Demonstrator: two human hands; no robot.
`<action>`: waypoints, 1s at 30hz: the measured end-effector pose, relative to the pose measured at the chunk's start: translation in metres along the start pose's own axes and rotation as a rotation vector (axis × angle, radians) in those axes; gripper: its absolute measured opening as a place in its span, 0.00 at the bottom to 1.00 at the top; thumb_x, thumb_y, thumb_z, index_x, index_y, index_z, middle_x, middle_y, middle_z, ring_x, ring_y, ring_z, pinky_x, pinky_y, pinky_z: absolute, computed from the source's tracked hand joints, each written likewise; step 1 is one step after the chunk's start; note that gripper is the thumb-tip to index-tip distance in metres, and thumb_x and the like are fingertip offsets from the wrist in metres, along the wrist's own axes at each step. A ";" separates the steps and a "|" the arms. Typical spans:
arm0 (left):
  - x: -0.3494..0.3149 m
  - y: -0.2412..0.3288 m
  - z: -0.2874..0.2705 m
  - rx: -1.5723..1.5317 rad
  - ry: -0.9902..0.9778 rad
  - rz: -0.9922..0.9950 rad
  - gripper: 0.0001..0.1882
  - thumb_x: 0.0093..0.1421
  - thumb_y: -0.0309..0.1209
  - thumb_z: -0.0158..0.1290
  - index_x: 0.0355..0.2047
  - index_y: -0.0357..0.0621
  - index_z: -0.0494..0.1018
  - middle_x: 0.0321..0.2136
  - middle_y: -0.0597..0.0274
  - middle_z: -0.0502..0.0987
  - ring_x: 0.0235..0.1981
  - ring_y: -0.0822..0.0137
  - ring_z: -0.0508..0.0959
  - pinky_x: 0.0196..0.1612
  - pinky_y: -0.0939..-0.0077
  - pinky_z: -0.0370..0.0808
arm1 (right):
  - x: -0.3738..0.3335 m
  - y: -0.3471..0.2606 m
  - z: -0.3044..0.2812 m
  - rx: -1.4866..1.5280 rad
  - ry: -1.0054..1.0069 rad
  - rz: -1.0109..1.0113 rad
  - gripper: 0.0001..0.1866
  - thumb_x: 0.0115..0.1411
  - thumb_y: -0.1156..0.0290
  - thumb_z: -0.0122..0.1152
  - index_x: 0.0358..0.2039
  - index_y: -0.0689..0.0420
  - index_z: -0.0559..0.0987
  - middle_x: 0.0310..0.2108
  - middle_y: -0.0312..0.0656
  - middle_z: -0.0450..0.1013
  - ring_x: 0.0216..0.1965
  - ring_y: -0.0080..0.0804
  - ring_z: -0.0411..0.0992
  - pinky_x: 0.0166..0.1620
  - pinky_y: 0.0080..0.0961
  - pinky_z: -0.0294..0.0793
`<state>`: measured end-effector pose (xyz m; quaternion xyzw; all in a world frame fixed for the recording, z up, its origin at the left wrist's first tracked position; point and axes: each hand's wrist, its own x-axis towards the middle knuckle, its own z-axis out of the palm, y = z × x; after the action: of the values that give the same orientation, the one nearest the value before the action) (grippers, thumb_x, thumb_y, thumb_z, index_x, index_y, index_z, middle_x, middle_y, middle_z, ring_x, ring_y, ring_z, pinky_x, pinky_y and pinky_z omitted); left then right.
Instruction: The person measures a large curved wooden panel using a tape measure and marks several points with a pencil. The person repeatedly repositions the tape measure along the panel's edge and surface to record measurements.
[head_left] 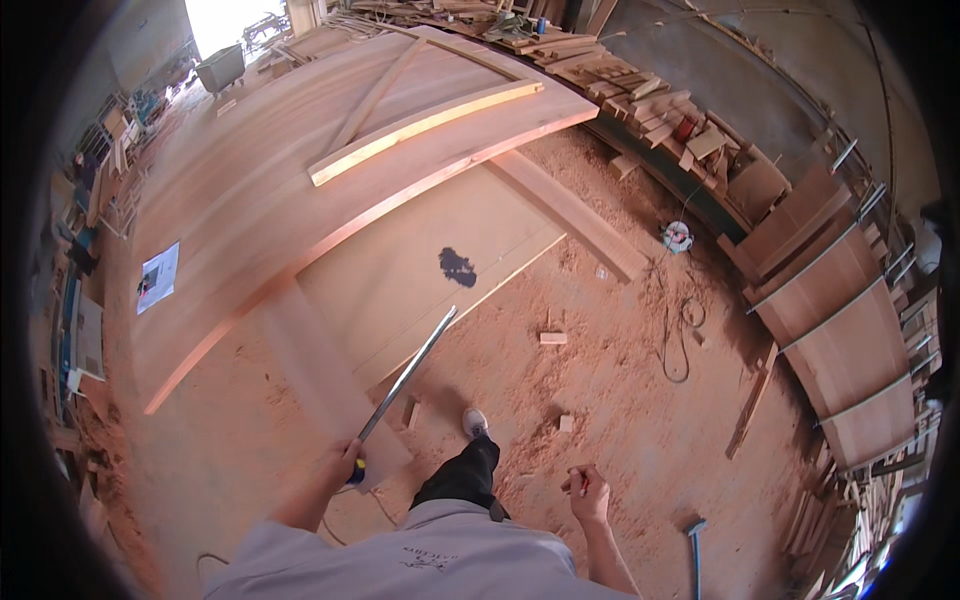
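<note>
My left hand [343, 467] is closed round the lower end of a long, thin metal bar [407, 372], which slants away from me to the right. A small yellow and dark thing [358, 471] shows at the same hand; its kind is unclear. The bar's far tip reaches the near edge of a flat tan board [400, 260] lying low in front of me. Out to my right, my right hand [588, 492] is raised with bent fingers, pinching a small, red, pencil-like stick [584, 486]. Beyond the tan board lies a large wooden panel [250, 215].
Two timber strips, the nearer one a pale batten [425, 133], and a paper sheet [160, 277] lie on the panel. Planks [575, 215] support it. Wood blocks [553, 338], a cable [675, 375] and a blue-handled tool [695, 545] lie on the dusty floor. Leaning panels [850, 330] stand right.
</note>
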<state>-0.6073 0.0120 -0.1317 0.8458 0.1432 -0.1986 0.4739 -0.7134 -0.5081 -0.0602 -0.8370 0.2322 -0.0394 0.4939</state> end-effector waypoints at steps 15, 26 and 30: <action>0.091 0.170 0.031 -0.182 0.123 -0.044 0.21 0.69 0.37 0.51 0.22 0.37 0.79 0.17 0.64 0.77 0.21 0.74 0.75 0.28 0.76 0.71 | 0.347 -0.085 0.022 -0.210 -0.215 -0.238 0.09 0.65 0.68 0.61 0.38 0.62 0.80 0.27 0.44 0.81 0.29 0.29 0.81 0.35 0.26 0.78; 0.340 0.419 0.049 -0.040 0.126 0.079 0.22 0.69 0.42 0.50 0.26 0.38 0.79 0.19 0.59 0.78 0.24 0.66 0.78 0.33 0.70 0.74 | 0.718 -0.232 0.079 0.259 -0.198 -0.273 0.10 0.68 0.71 0.58 0.44 0.65 0.78 0.33 0.45 0.81 0.30 0.27 0.80 0.34 0.23 0.80; 0.450 0.499 0.065 0.103 0.104 0.177 0.21 0.68 0.40 0.53 0.24 0.36 0.78 0.17 0.56 0.76 0.21 0.65 0.77 0.31 0.68 0.73 | 0.873 -0.247 0.083 0.322 -0.155 -0.227 0.11 0.69 0.71 0.58 0.46 0.65 0.78 0.34 0.44 0.81 0.32 0.26 0.80 0.35 0.24 0.81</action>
<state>-0.0098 -0.2739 -0.0027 0.8876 0.0818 -0.1190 0.4373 0.1736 -0.7139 -0.0360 -0.7685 0.0885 -0.0671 0.6301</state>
